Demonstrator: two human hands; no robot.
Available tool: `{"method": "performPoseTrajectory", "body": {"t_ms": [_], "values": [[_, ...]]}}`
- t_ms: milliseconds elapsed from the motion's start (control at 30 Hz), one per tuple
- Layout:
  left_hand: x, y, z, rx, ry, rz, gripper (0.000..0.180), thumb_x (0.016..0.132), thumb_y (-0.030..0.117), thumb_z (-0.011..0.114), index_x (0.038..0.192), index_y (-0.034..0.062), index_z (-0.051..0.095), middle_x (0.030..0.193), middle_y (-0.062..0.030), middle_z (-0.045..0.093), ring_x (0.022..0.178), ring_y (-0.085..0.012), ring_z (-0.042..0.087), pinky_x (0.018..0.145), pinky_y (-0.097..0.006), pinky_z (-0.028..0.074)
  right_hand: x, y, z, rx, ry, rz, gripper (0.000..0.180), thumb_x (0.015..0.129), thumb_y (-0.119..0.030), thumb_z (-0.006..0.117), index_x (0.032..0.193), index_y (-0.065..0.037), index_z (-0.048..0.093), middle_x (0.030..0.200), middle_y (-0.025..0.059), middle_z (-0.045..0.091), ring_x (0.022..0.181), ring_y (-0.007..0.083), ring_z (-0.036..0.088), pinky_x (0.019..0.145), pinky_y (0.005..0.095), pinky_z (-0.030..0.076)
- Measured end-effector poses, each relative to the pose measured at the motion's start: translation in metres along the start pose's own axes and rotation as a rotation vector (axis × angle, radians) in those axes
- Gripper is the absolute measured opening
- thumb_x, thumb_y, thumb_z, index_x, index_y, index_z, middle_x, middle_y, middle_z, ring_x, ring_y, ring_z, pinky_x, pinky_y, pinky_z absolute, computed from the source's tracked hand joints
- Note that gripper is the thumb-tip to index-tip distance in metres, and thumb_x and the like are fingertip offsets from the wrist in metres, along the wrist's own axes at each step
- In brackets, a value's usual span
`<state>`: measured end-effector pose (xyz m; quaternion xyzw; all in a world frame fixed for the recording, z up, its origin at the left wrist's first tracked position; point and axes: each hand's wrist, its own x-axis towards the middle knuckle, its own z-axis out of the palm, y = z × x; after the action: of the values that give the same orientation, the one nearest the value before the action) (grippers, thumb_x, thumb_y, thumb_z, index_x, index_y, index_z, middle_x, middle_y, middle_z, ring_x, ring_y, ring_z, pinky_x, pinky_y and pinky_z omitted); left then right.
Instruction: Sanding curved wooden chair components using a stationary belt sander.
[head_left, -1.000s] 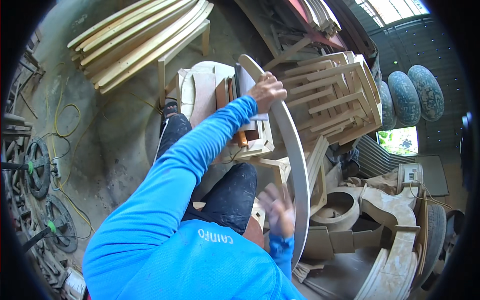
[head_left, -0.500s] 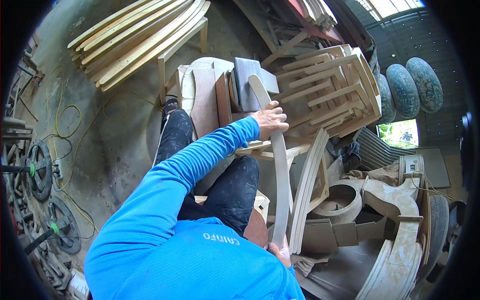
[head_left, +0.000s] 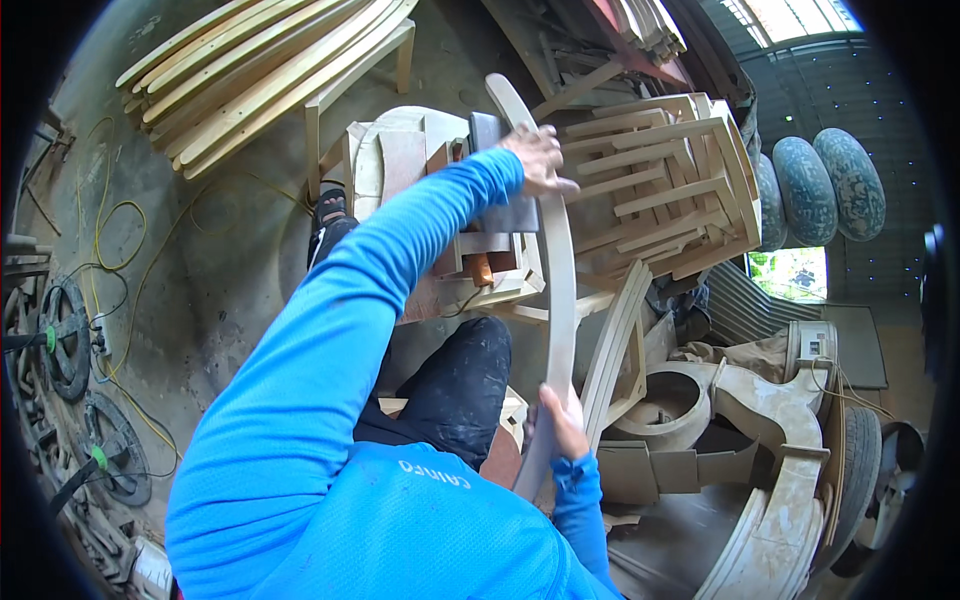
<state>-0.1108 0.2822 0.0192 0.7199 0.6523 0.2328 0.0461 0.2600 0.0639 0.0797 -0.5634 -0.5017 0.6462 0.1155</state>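
Note:
A long, curved pale wooden slat (head_left: 560,290) runs lengthwise in front of me, its far end past the bench and its near end down by my shirt. My left hand (head_left: 537,158) lies across its far part, fingers spread and thumb sticking out to the right. Lower down, my right hand (head_left: 566,422) is wrapped around the slat. Just left of the slat is a dark grey flat-faced block (head_left: 512,215), partly hidden by my left hand and sleeve. It sits on a wooden stand (head_left: 515,285) with an orange part (head_left: 482,270) beneath.
Curved slats (head_left: 270,75) are stacked on a rack at the far left. More slats (head_left: 615,350) lean right of mine, near a wooden frame stack (head_left: 670,180). A pale curved casting-like piece (head_left: 780,405) stands at right. Yellow cord (head_left: 125,350) trails over the left floor.
The slat has slid away from me, its far end now higher in view. My right hand has moved up with it, and my left hand's fingers have spread from their grip. More of the stand shows.

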Motion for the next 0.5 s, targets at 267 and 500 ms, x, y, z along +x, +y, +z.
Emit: {"method": "performPoseTrajectory", "body": {"t_ms": [267,500], "values": [[-0.058,0.062,0.024,0.049,0.321,0.091,0.085,0.095,0.078,0.039,0.125,0.0013,0.061,0.133,-0.021,0.053,0.142,-0.0372,0.037,0.121,-0.056,0.02,-0.024,0.096,-0.043,-0.53,0.236,-0.527,0.023,0.098,-0.02,0.068,0.109,-0.003,0.056,0.078,0.0066,0.063,0.057,0.0138,0.062,0.053,0.0302,0.049],[-0.133,0.157,-0.013,-0.181,0.221,-0.071,0.066,0.096,0.065,0.049,0.124,0.0064,0.062,0.142,-0.0219,0.045,0.148,-0.0394,0.027,0.121,-0.065,0.013,-0.131,0.087,-0.066,-0.88,0.461,-0.313,0.033,0.091,-0.019,0.075,0.114,-0.002,0.059,0.087,0.0228,0.071,0.083,0.0386,0.074,0.07,0.0437,0.055]]}}
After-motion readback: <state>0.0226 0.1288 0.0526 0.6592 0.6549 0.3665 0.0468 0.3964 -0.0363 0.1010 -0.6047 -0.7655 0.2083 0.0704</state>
